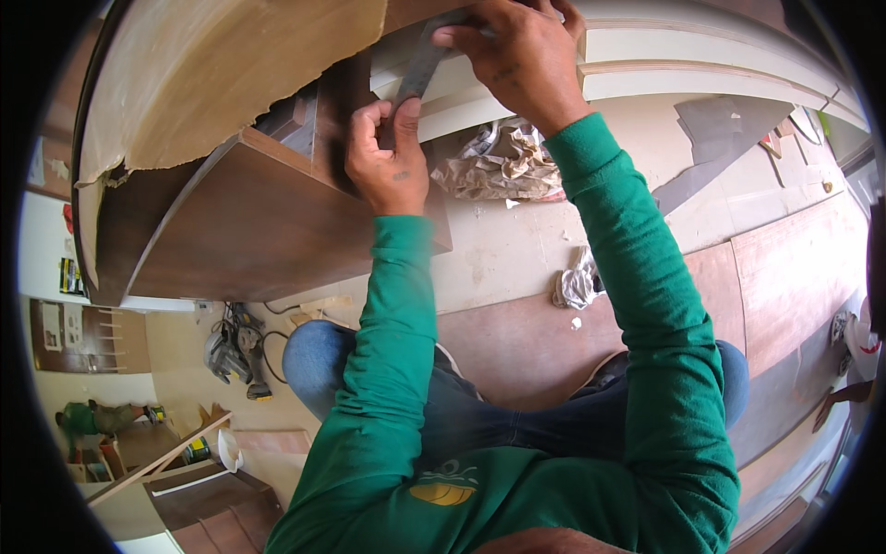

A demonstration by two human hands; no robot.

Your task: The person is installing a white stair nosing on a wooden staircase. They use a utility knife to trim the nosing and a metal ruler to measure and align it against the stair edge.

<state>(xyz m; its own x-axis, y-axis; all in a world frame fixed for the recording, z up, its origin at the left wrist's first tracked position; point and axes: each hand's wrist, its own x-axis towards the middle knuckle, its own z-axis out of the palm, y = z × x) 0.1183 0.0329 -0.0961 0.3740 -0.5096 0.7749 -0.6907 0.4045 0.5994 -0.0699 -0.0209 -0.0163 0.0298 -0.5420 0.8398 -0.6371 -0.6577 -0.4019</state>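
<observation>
A flat, narrow grey strip [422, 70] slants between my two hands at the front of a cabinet; its exact kind is unclear. My left hand [388, 157] pinches its lower end between thumb and fingers. At the upper end, my right hand [526, 60] is closed on the strip, with some fingers cut off by the top rim. Beside my left hand stands a dark brown wooden cabinet panel [249, 217]. Torn tan paper [231, 74] covers the surface above it. White drawer fronts [683, 46] run to the right of my right hand.
Crumpled paper [503, 162] lies on the floor below my hands, with a smaller wad [580, 280] nearer me. Brown boards [794, 258] cover floor at right. Corded power tools [238, 351] lie at left. Another person in green [97, 418] is far left; someone's hand [835, 402] shows at right.
</observation>
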